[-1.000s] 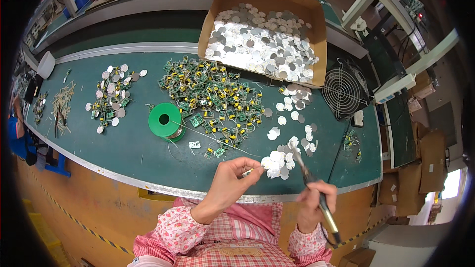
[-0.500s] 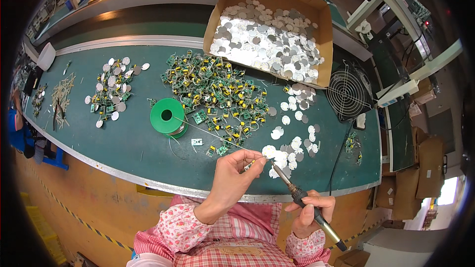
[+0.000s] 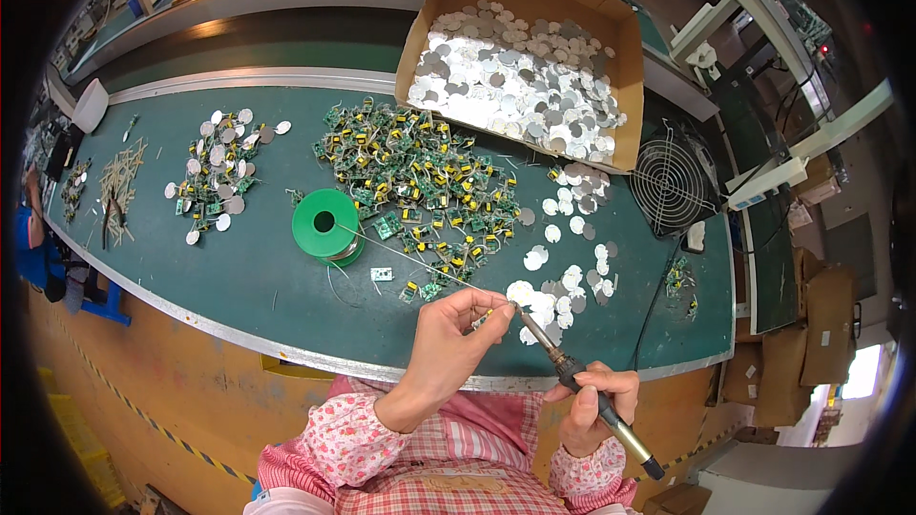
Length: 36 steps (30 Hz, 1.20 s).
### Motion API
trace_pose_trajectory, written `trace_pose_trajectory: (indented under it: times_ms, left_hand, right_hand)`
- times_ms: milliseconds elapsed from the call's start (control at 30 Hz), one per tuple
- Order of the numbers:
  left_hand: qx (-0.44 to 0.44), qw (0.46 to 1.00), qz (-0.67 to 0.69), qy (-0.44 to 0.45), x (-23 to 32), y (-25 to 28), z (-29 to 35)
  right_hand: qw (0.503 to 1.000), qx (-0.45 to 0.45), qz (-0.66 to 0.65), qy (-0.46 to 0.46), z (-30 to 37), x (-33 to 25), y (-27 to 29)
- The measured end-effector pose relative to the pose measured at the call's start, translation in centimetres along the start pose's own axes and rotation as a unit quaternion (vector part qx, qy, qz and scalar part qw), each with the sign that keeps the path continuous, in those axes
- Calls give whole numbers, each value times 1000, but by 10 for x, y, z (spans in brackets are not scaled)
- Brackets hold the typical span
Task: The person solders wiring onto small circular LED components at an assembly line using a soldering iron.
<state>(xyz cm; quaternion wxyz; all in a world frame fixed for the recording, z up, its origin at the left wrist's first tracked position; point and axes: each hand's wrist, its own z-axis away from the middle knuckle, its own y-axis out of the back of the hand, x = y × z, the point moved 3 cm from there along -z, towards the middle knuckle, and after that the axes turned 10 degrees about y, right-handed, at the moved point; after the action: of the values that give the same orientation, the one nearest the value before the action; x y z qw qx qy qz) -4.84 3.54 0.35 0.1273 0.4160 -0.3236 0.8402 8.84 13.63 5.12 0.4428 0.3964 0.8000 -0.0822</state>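
Note:
Thumb and fingers of my left hand (image 3: 447, 345) pinch the end of a thin solder wire (image 3: 405, 255), which runs from a green spool (image 3: 310, 221). A small circuit board (image 3: 481, 319) with a yellow part shows between the same fingers, mostly hidden. My right hand (image 3: 593, 408) is closed round a soldering iron (image 3: 567, 369), whose tip meets the wire end by my left fingertips; whether they touch I cannot tell. Loose round metal discs (image 3: 542, 303) lie just beyond the tip. Behind the spool spreads a heap of small green circuit boards (image 3: 420, 167) with yellow parts.
A cardboard box (image 3: 630, 67) full of round discs stands at the back. Right of it sits a black fan (image 3: 671, 181) with a wire guard. On the left lie boards with discs (image 3: 221, 167) and a pile of thin sticks (image 3: 119, 191). The bench's metal edge (image 3: 286, 355) runs nearest me.
My right hand and the soldering iron have shifted slightly left and up, with the tip closer to my left fingertips. The left hand stays in place.

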Motion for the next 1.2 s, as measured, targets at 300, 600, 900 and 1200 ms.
trace_pose_trajectory:
  times_ms: [300,600,900,1200]
  left_hand:
    - [8,1000,-1,-1,-1,-1,1]
    - [7,1000,-19,19,-4,5,6]
    - [266,772,-454,-358,59,75,86]
    - [362,600,-597,-391,84,108,75]
  right_hand:
    - [1000,-6,14,18,5,4,1]
    - [994,105,28,-1,7,0,1]
    - [986,157,13,-47,14,17,15]
    - [980,180,27,-82,19,25,13]
